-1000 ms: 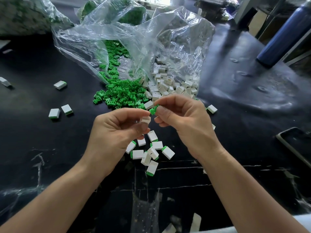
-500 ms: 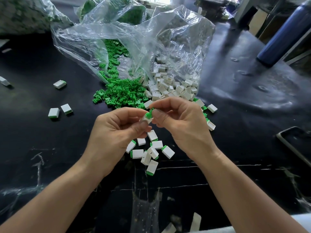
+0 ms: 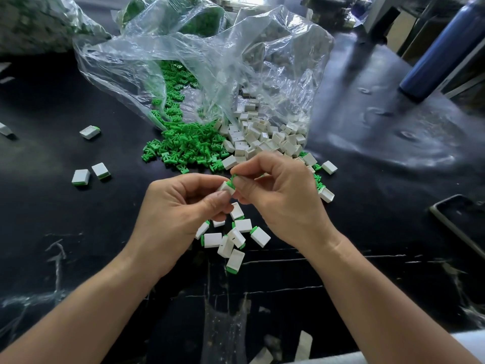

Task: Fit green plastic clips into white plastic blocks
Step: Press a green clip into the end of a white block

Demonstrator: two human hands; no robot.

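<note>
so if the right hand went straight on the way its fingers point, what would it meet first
Probably the white block pinched in the left hand; the right hand points left at it, green clip against it.

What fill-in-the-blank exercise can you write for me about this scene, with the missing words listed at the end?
1. The left hand holds a small ____ block.
2. The right hand pinches a ____ clip at the end of that block.
3. On the table, the pile of loose clips lies to the ____ of the pile of empty blocks.

Missing words: white; green; left.
</note>
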